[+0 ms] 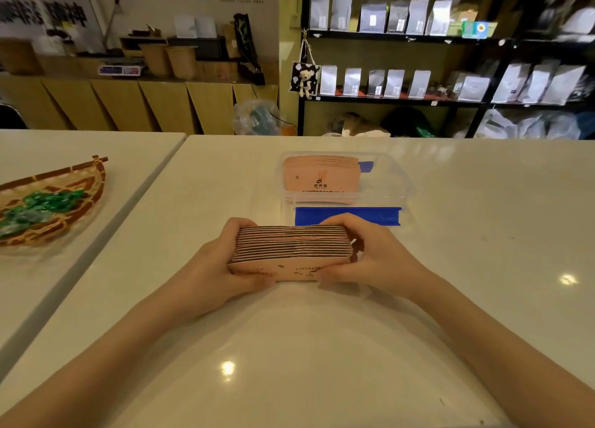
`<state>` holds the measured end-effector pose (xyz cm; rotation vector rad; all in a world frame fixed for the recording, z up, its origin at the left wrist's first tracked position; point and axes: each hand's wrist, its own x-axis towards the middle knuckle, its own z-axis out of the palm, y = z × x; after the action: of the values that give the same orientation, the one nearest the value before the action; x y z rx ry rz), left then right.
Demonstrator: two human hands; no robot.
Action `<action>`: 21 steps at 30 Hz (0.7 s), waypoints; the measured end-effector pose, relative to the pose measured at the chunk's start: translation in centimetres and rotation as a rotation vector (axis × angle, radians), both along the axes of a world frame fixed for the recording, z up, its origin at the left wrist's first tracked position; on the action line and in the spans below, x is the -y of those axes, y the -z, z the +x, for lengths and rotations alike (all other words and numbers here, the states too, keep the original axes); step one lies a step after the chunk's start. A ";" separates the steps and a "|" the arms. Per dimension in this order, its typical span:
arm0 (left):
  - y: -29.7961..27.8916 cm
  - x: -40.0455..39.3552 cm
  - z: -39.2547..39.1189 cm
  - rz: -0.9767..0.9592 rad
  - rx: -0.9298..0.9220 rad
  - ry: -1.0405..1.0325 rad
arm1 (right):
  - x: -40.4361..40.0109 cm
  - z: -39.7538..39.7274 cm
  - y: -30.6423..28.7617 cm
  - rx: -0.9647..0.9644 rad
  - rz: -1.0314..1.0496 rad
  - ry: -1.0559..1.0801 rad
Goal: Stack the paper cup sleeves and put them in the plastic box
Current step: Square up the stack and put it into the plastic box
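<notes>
A thick stack of pink paper cup sleeves [291, 250] stands on edge on the white table, just in front of the plastic box. My left hand [222, 266] clasps its left end and my right hand [363, 257] clasps its right end, thumbs on the near face. The clear plastic box [396, 182] with blue clips lies beyond the hands. Inside it, another stack of pink sleeves [322, 176] leans against the left side, printed face toward me.
A woven basket [80, 182] with green wrapped sweets sits on the neighbouring table at the left, across a gap. Behind the table are wooden cabinets and black shelves with pouches.
</notes>
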<state>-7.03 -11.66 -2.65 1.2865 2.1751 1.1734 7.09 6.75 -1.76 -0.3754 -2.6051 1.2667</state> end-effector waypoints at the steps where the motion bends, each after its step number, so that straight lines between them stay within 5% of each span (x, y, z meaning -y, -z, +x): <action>1: 0.1 -0.2 0.0 0.016 0.013 -0.011 | 0.0 0.0 0.0 -0.006 -0.010 0.008; 8: -1.9 -1.2 -0.9 -0.096 -0.055 -0.002 | -0.7 -0.4 -1.9 0.085 0.065 -0.044; 21: -11.7 -10.1 -4.1 -0.062 -0.277 0.083 | -8.4 -3.0 -10.6 -0.112 0.235 0.044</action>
<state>-11.16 -1.60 9.08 1.5762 2.3010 0.9347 4.10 15.18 8.86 -0.3077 -2.5959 0.9252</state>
